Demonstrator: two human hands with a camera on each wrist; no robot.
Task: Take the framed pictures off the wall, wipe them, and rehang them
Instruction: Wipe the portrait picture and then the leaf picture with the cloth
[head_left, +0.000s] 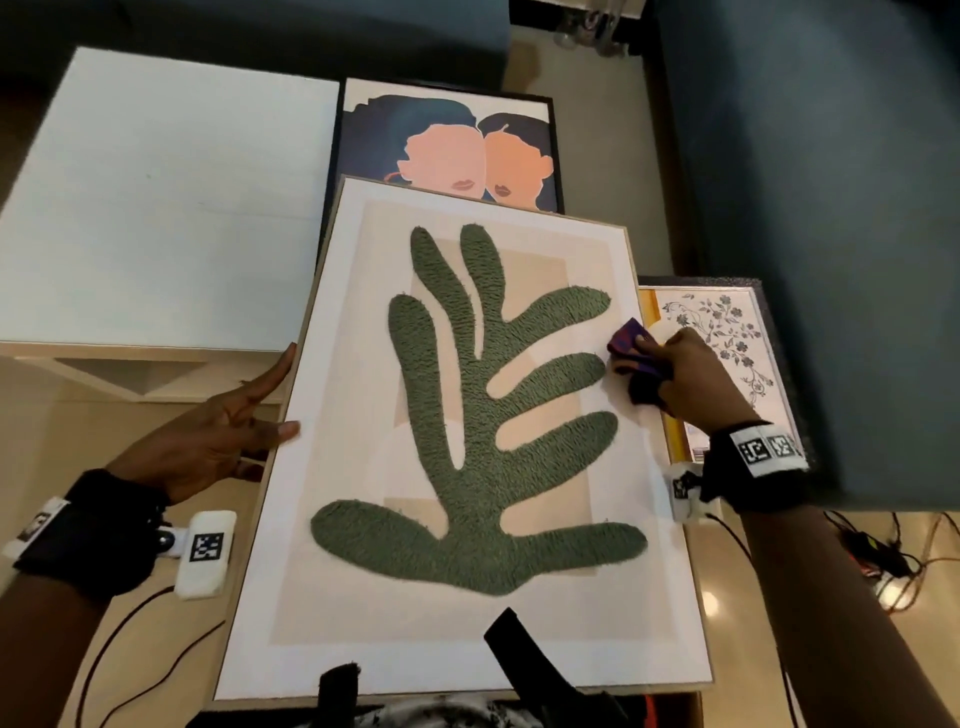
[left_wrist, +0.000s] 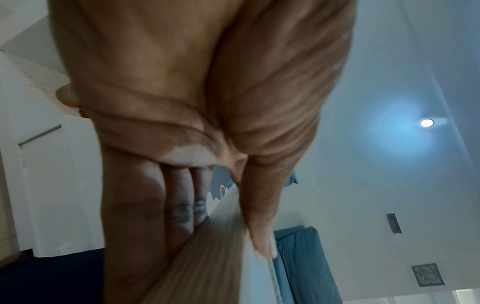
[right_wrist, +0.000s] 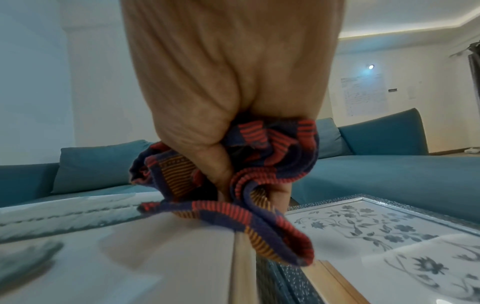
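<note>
A large picture of a green leaf shape (head_left: 467, 415) in a light wood frame lies tilted in front of me. My left hand (head_left: 249, 431) holds its left edge, thumb on the front and fingers behind; the left wrist view shows the wood edge (left_wrist: 207, 257) between them. My right hand (head_left: 675, 374) grips a bunched purple, red and orange striped cloth (head_left: 626, 343) and presses it on the glass at the frame's right edge. In the right wrist view the cloth (right_wrist: 259, 185) hangs over that edge (right_wrist: 241, 267).
A dark-framed portrait of two faces (head_left: 452, 150) lies beyond the leaf picture. A floral picture in a silver frame (head_left: 727, 353) (right_wrist: 376, 226) lies under its right side. A white table top (head_left: 156, 197) is at left, a blue sofa (head_left: 831, 208) at right, cables (head_left: 883, 561) on the floor.
</note>
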